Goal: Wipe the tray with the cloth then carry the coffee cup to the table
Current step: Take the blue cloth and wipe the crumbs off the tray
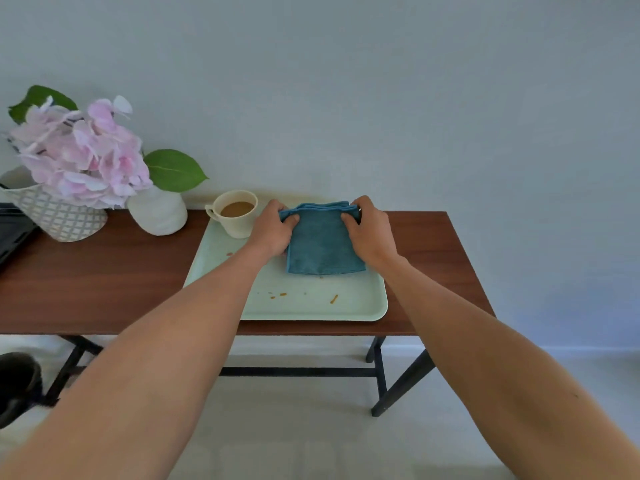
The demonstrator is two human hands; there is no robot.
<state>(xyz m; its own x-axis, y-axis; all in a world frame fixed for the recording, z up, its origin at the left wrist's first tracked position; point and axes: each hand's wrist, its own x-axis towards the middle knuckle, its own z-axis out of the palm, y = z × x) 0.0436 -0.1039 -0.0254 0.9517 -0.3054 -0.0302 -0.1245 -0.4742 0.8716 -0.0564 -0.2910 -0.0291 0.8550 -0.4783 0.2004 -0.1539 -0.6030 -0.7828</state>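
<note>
Wooden side table [104, 271], pale green tray [363, 306] on it: we pinch the folded blue cloth [323, 244] mid-tray with left hand [273, 230] and right hand [370, 233], brown spots [278, 295] unwiped, coffee cup [237, 213] untouched at its far-left corner.

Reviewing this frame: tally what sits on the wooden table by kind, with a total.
Tray: 1
Coffee cup: 1
Blue cloth: 1, with left hand and right hand each in a grip on it
White vase: 1
Patterned pot: 1
Dark object at the left edge, unclear: 1
Total: 6
</note>
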